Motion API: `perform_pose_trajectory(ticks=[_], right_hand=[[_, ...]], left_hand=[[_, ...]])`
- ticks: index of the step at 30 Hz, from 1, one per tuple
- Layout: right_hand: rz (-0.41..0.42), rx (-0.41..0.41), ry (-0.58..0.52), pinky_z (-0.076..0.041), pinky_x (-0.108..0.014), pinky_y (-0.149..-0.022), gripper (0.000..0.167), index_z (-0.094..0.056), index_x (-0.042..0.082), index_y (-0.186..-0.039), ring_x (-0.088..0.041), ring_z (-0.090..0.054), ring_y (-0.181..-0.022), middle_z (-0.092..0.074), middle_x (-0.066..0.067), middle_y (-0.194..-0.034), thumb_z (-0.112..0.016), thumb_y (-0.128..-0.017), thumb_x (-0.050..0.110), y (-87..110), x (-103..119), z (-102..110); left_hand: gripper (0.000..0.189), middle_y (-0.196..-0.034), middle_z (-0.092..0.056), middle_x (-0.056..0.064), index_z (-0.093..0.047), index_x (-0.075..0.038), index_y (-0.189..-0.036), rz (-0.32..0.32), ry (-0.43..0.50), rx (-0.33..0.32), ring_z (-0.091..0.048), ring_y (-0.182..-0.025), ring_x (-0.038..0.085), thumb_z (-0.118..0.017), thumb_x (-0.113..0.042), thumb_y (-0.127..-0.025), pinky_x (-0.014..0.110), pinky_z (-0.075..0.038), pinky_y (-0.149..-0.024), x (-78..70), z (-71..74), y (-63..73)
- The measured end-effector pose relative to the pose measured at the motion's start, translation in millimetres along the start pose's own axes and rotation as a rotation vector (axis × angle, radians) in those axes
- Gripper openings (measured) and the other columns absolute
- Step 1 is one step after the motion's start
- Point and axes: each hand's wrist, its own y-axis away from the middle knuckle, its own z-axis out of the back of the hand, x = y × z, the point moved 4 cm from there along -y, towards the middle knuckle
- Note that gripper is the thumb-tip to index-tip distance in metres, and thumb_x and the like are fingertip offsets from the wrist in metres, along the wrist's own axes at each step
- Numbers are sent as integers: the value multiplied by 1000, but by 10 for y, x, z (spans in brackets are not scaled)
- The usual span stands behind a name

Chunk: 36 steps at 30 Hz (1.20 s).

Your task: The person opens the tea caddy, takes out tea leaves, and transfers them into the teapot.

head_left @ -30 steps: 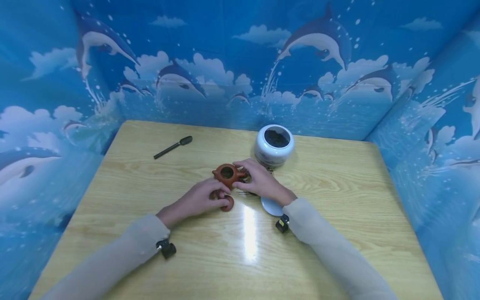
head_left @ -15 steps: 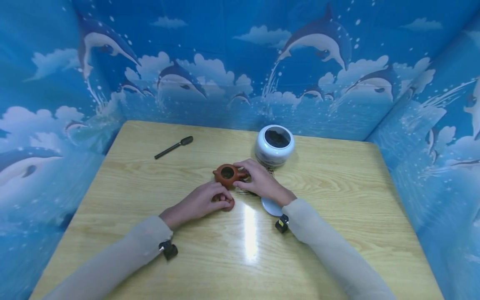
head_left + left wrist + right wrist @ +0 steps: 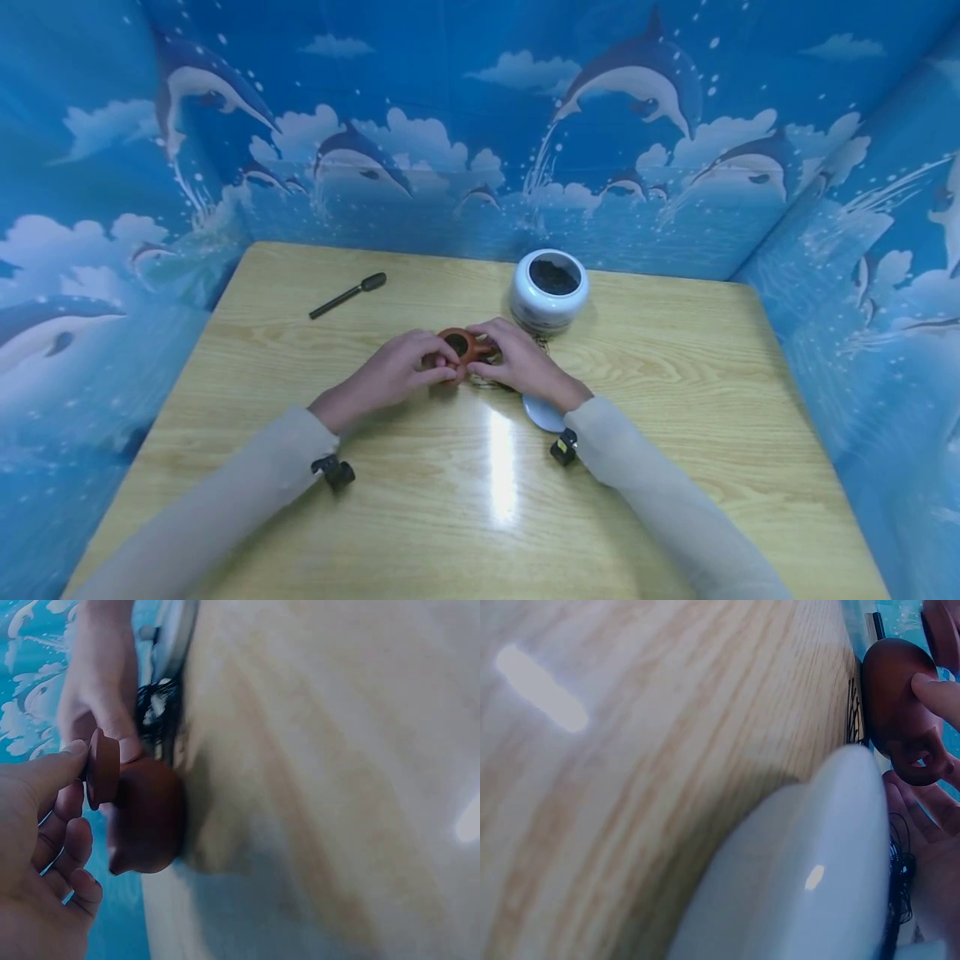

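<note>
My left hand (image 3: 405,371) pinches a small reddish-brown teapot lid (image 3: 103,771) between thumb and fingers. The lid stands on edge in the left wrist view, close over the matching clay teapot (image 3: 900,682). Dark contents show through the pot's round mouth in the head view. With thumb on one side and fingers on the other, my right hand (image 3: 519,358) holds the teapot at its handle end. The left hand covers the spout in the head view. A white lid (image 3: 542,414) lies partly beneath the right wrist.
A white round jar (image 3: 546,304) with dark contents stands behind the right hand. Dark wiry strands (image 3: 901,874), kind unclear, lie beside the teapot. A dark scoop (image 3: 348,295) rests at the back left of the wooden table (image 3: 660,450). Printed blue curtains (image 3: 450,100) enclose the table.
My left hand has lifted the small lid from the table and brought it up beside the teapot's mouth. The right hand keeps its place on the teapot.
</note>
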Motion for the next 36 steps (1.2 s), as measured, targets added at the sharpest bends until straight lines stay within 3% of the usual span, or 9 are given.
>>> perform_pose_trajectory(ticks=[6,14,25,36], right_hand=[[-11,6,-20,-57,-42,-106,60,-61,14,-151,-23,-66,-125,-66,-7,-141,-83,-99,32,-1,-4,2],[-20,19,-57,-59,-38,-104,59,-60,14,-152,-21,-69,-124,-65,-6,-140,-82,-100,33,5,-1,1],[-7,21,-29,-60,-38,-102,59,-59,14,-153,-22,-69,-123,-65,-6,-139,-81,-102,33,4,25,8],[-13,32,-43,-61,-38,-101,58,-59,15,-154,-21,-69,-123,-65,-5,-141,-80,-103,34,3,5,5]], left_hand=[[18,-102,-72,-4,-80,-17,-119,33,-22,-25,-63,-95,14,-79,-26,-103,37,-54,-84,-4,107,-146],[20,-104,-73,-3,-79,-17,-121,67,-59,-34,-63,-94,15,-77,-28,-104,36,-55,-82,27,122,-295],[21,-104,-72,-2,-80,-16,-122,93,-93,-22,-63,-93,16,-76,-27,-105,37,-55,-79,82,91,-361],[22,-107,-72,-1,-79,-16,-124,104,-64,-13,-63,-94,17,-75,-28,-106,38,-56,-81,118,54,-375]])
